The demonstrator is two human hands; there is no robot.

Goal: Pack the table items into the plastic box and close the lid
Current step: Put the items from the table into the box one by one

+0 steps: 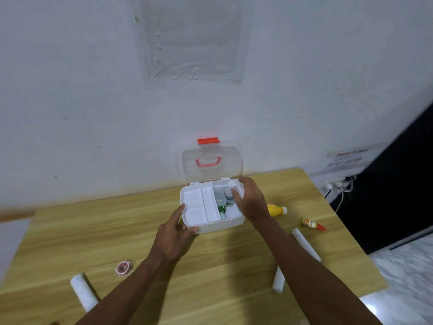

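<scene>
The plastic box point(220, 225) stands open at the table's far middle, its clear lid point(209, 160) upright with a red handle and latch. A white divided tray point(199, 207) fills its left half. My left hand point(175, 238) grips the box's front left corner. My right hand point(249, 199) holds a white-capped bottle point(230, 192) upright inside the right compartment, beside green-labelled items point(222, 211). On the table lie a yellow bottle point(276, 210), a small orange bottle point(312, 224), two white rolls point(305, 247) point(278, 279), a third roll point(84, 292) and a round red-and-white case point(124, 267).
The wooden table point(140, 231) butts against a grey wall. Its right edge drops to a pale floor point(407, 277). A power strip with cables point(337, 184) sits beyond the far right corner.
</scene>
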